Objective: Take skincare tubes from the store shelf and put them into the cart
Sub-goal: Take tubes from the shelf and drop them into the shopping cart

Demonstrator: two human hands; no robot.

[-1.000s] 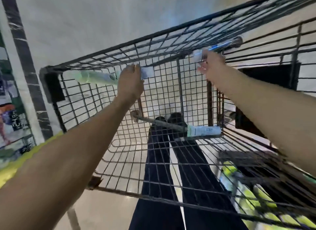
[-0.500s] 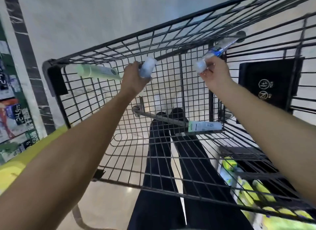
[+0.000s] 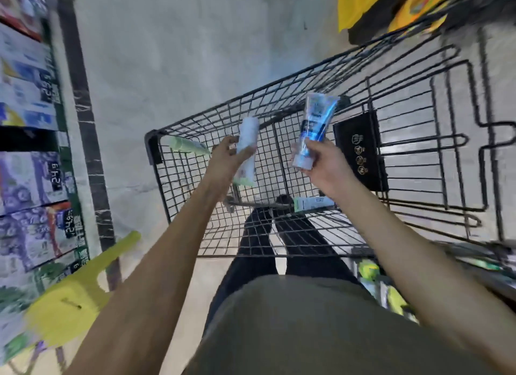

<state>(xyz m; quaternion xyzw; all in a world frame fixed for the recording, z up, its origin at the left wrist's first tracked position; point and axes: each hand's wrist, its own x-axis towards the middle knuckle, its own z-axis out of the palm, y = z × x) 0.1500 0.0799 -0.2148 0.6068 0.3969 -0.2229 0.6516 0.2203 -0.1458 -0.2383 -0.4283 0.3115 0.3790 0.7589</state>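
The left hand point(image 3: 227, 158) pinched a white tube point(image 3: 247, 148) over the wire cart point(image 3: 405, 162). Just right of it, the right hand point(image 3: 325, 165) gripped a blue tube point(image 3: 314, 129) by its cap end. Below the hands another tube point(image 3: 312, 203) lay in the cart.

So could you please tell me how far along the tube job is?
Done: a pale green tube and a white-and-green tube already lie in the black wire cart. In hand: left hand holds a white tube, right hand a blue-and-white tube. Left: dropping both in.
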